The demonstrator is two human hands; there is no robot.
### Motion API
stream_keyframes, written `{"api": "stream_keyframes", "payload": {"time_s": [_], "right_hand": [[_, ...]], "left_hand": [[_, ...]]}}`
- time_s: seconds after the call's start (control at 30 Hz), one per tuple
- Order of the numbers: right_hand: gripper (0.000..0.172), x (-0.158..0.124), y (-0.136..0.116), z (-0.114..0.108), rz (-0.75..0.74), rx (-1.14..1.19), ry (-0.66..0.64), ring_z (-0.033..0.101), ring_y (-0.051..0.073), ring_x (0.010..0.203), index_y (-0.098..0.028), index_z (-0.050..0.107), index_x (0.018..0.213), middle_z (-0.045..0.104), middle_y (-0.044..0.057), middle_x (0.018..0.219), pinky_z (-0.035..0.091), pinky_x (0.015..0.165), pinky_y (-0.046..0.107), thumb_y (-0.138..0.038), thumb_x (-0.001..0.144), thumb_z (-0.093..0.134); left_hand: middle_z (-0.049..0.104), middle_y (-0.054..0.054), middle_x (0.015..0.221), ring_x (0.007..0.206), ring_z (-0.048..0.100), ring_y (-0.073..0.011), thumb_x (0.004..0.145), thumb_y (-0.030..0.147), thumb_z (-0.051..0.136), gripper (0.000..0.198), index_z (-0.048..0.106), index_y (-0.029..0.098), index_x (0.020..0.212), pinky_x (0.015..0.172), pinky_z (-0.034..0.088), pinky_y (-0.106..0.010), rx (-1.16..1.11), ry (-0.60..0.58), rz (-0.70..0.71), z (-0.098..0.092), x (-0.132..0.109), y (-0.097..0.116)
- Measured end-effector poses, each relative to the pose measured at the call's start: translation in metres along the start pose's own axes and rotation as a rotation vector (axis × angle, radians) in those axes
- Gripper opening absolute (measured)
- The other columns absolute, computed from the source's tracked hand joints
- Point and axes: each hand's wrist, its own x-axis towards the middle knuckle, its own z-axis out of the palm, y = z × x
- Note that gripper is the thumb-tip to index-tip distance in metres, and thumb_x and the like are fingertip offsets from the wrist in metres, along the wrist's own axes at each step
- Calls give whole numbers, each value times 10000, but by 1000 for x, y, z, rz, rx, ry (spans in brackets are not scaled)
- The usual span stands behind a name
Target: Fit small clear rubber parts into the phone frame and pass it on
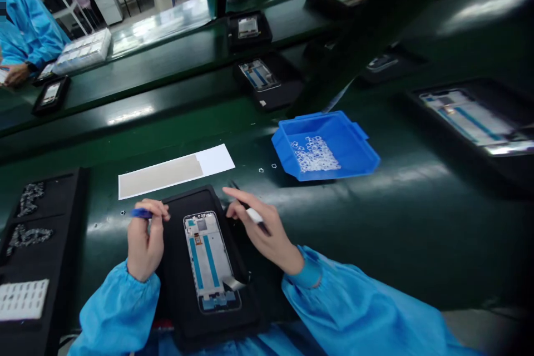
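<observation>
My left hand [145, 239] is closed around a blue pen-like tool [142, 213], whose tip I cannot make out, at the left edge of a black tray [173, 267]. In this tray lies an opened phone frame [212, 261] with blue strips along it and a loose flex ribbon near its lower right. My right hand [262, 233] grips slim dark tweezers with a white band [254, 215], just off the tray's upper right side; their points are blurred. Neither hand touches the phone frame.
A blue bin [354, 150] of small white rings stands beyond my right hand. A white-and-beige sheet [162, 176] lies behind the tray. Left is a black parts tray [70, 222]. More phone trays [287, 86] sit farther back, under a dark slanting bar. Co-workers' sleeves [33, 22] show behind.
</observation>
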Motion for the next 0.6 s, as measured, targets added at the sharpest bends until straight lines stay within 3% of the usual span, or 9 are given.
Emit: {"api": "stream_keyframes", "payload": {"time_s": [0.1, 0.17, 0.27, 0.4, 0.6], "right_hand": [[299, -3, -4, 1, 165, 169, 17, 608, 138, 635, -264, 638, 1251, 599, 32, 931, 550, 570, 267, -368, 1035, 459], [319, -4, -4, 5, 265, 221, -45, 607, 139, 618, -220, 680, 1166, 599, 43, 895, 545, 535, 251, -419, 1018, 481], [299, -5, 0, 12, 346, 149, -62, 606, 153, 602, -190, 695, 1022, 636, 55, 862, 522, 515, 253, -449, 965, 557], [269, -4, 3, 15, 316, -19, -9, 610, 174, 594, -191, 634, 870, 636, 43, 790, 483, 520, 274, -452, 928, 598], [252, -2, 0, 13, 234, -140, -51, 650, 221, 702, -203, 637, 854, 657, 56, 789, 484, 553, 288, -428, 949, 572]], "left_hand": [[555, -16, 794, 697, 568, -127, 893, 91, 442, 159, 557, 193, 853, 636, 454, -225, 245, -181, 128, 0, -14, -10], [569, -12, 789, 652, 566, -121, 880, 84, 450, 189, 602, 193, 908, 576, 425, -220, 366, -285, 206, 4, -23, -16], [559, -1, 757, 583, 542, -118, 913, 104, 434, 211, 622, 194, 950, 524, 390, -232, 497, -349, 310, 11, -31, -23], [570, 4, 769, 581, 553, -134, 939, 139, 436, 175, 602, 194, 948, 508, 375, -259, 581, -390, 377, 15, -33, -26], [579, 9, 782, 600, 573, -143, 937, 145, 451, 147, 585, 201, 959, 512, 387, -265, 586, -404, 371, 16, -34, -29]]}}
